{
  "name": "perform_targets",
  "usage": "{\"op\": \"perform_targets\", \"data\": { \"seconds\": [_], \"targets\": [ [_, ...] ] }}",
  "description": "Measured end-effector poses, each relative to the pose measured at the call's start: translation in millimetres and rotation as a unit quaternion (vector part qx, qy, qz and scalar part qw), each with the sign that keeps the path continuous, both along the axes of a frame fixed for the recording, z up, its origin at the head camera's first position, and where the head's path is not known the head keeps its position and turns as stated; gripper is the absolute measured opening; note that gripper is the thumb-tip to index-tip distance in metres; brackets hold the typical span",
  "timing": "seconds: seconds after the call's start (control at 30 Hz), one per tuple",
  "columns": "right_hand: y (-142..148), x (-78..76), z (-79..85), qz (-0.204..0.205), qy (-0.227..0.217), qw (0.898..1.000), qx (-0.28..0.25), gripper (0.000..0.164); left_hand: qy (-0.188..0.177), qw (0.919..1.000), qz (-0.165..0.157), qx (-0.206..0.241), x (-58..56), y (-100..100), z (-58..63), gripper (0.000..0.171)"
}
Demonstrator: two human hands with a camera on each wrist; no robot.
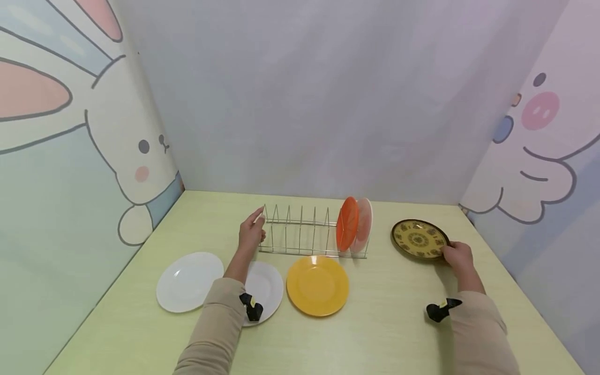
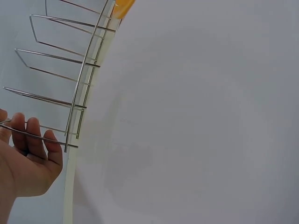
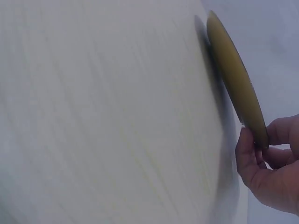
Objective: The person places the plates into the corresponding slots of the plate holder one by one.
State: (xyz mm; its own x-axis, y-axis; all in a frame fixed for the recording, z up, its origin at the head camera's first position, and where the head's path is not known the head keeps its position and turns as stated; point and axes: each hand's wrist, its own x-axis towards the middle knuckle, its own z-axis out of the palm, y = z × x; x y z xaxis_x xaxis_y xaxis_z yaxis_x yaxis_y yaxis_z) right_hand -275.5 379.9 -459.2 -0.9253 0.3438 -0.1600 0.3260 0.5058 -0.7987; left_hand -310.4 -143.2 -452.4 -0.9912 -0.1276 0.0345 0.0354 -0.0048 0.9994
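Observation:
My left hand (image 1: pixel 251 230) holds the left end of a wire dish rack (image 1: pixel 300 250); in the left wrist view, the fingers (image 2: pixel 32 135) curl around its end wire. An orange plate (image 1: pixel 347 224) and a pale pink plate (image 1: pixel 364 226) stand upright in the rack's right-hand slots. Over at the right, my right hand (image 1: pixel 459 258) pinches the near right rim of a brown-edged patterned plate (image 1: pixel 419 239). Its olive-yellow underside (image 3: pixel 236 74) faces the right wrist view, with a shadow on the table beside it.
In front of the rack lies a yellow plate (image 1: pixel 317 285). Left of it, a white plate (image 1: pixel 264 291) is partly covered by my left forearm. Another white plate (image 1: pixel 189 282) lies farther left. Walls border the pale table (image 1: pixel 375 333) at the back and both sides.

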Motion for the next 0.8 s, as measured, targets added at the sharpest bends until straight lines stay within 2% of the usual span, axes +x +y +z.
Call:
{"op": "perform_targets", "data": {
  "seconds": [0.13, 0.23, 0.27, 0.5, 0.6, 0.8],
  "targets": [
    [-3.1, 5.5, 1.2, -0.002, 0.035, 0.991, -0.133, 0.055, 0.001, 1.0, -0.003, -0.007, 7.8, 2.2, 12.0, 0.039],
    [-4.9, 9.2, 4.0, 0.005, 0.048, 0.98, -0.192, 0.055, 0.003, 1.0, -0.001, -0.005, 4.6, 1.8, 6.0, 0.039],
    [-5.7, 10.9, 5.6, 0.007, 0.052, 0.978, -0.203, 0.055, 0.006, 1.0, 0.002, -0.006, 2.3, 1.9, 2.1, 0.039],
    [-8.6, 16.2, 20.9, 0.006, 0.103, 0.957, -0.27, 0.056, -0.003, 1.0, -0.002, -0.004, 1.1, 2.5, 4.1, 0.04],
    [-9.6, 15.5, 23.6, 0.012, 0.11, 0.955, -0.274, 0.056, 0.005, 0.9999, 0.006, -0.007, -5.8, 1.0, -8.1, 0.039],
    [-11.9, 18.0, 23.7, 0.018, 0.106, 0.954, -0.28, 0.056, 0.018, 0.9993, 0.026, -0.02, -6.8, 2.8, -14.7, 0.037]
  ]
}}
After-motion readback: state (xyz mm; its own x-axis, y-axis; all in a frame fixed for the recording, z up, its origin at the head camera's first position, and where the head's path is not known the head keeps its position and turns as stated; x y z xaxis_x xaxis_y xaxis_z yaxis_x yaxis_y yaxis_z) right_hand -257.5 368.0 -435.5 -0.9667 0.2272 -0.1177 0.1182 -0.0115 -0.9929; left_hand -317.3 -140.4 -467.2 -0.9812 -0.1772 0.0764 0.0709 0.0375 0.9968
